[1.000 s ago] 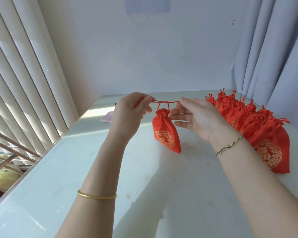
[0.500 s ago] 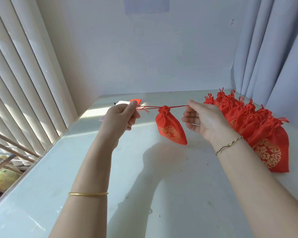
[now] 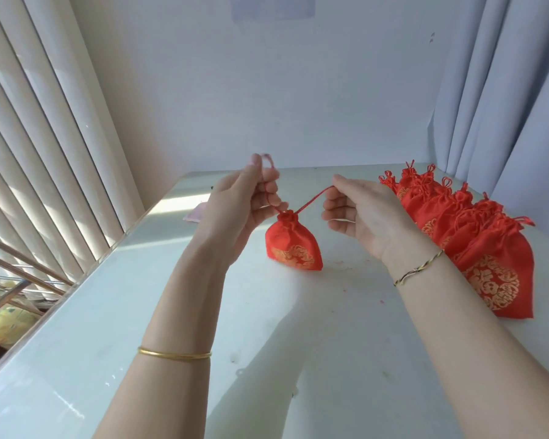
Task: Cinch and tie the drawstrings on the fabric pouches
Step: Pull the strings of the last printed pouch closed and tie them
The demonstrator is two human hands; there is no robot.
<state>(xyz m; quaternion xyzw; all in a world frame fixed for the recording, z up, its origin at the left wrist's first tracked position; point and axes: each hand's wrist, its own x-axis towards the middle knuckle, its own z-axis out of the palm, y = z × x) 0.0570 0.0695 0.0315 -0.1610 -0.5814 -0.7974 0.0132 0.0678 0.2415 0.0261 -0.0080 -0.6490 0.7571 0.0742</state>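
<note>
Pouch (image 3: pixel 293 245) neck is looking cinched shut; the knot isn't tied yet. Left hand (image 3: pixel 241 210) and right hand (image 3: pixel 362 217) are each pinching one end of the drawstring (image 3: pixel 314 199), both grips closed on cord. Pouch is hanging between them, low over the worktop (image 3: pixel 298 343), possibly touching it. Pile of pouches (image 3: pixel 476 236) is lying at right, apparently tied already.

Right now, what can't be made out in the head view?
Head view only:
- Drawstring end above the left hand: motion-blurred.
- Knot at the pouch mouth: too small to judge tied or not.
- Pink item: mostly hidden behind the left hand.
- Row of pouches: overlapping, partly behind the right hand; count unclear.
</note>
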